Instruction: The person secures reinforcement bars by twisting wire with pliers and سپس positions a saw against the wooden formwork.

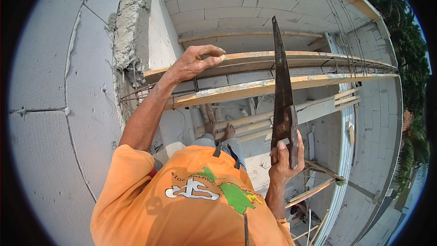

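My right hand point(286, 159) grips the wooden handle of a handsaw point(283, 82). The dark, worn blade points up and away, its toothed edge on the left, and passes in front of two wooden boards. My left hand point(196, 61) is at the far formwork board point(255, 56), fingers bent and fingertips close together by its top edge. A small pale bit shows at those fingertips; whether it is a loose piece or the board's edge I cannot tell. The near formwork board point(246, 89) runs alongside, with steel rebar point(227, 80) in the gap between them.
Rough concrete point(132, 23) and a pale block wall point(50, 109) rise at my left. My bare feet point(227, 131) stand below, near wooden planks point(250, 127). Thin vertical rods point(343, 18) stand at the far right. Wooden poles point(309, 193) lie lower right.
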